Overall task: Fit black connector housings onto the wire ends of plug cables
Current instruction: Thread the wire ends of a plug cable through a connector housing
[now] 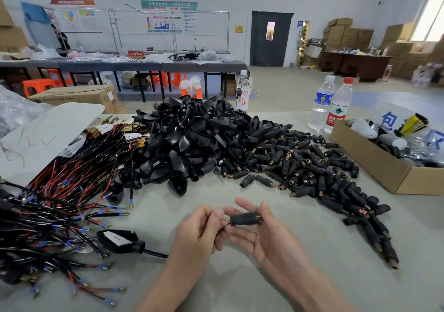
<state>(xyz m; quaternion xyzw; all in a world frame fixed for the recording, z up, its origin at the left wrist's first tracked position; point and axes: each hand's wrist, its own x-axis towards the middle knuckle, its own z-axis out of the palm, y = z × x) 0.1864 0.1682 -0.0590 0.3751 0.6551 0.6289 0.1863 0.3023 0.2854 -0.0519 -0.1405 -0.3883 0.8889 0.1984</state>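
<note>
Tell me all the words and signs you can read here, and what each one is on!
"京白开" in red, on the clear plastic bottle with the white cap.
"农夫山" on the red label of the clear water bottle with the red cap.
"包" in blue, on the white sign behind the brown cardboard box.
"不合格区" in white, on the small red sign on the far grey table.
Wall posters, yellow notice, blue-labelled bottle: too blurred.

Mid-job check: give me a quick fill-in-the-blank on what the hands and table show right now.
1. The right hand holds a black connector housing with a ____ wire entering its left end.
2. The left hand pinches the ____.
3. The water bottle beside the cardboard box has a ____ cap.

Missing words: red; wires; red
</note>
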